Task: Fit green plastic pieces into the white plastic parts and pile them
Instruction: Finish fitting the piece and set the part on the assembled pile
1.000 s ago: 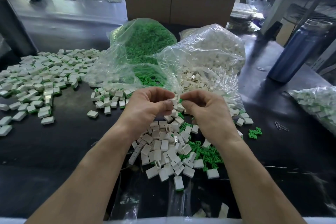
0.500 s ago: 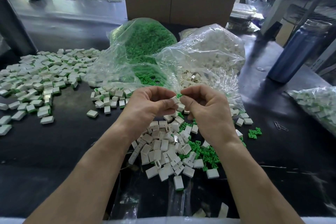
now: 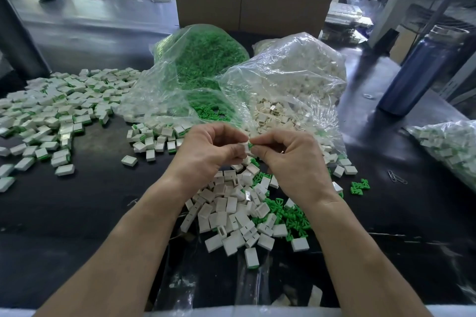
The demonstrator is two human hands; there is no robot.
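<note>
My left hand (image 3: 208,149) pinches a small white plastic part (image 3: 244,148) above the table's middle. Against it my right hand (image 3: 288,157) pinches a green plastic piece (image 3: 251,145), its tip touching the white part's end. Below the hands lies a loose heap of white parts (image 3: 231,211) mixed with green pieces (image 3: 288,213). A wide spread of fitted white-and-green parts (image 3: 56,116) covers the table at the left.
Two open clear bags stand behind the hands, one of green pieces (image 3: 203,64), one of white parts (image 3: 291,80). Another bag of fitted parts (image 3: 448,147) lies at the right edge. A blue bottle (image 3: 422,69) and a cardboard box (image 3: 247,5) stand farther back.
Both hands have drawn closer together and risen slightly, bringing the green piece against the white part.
</note>
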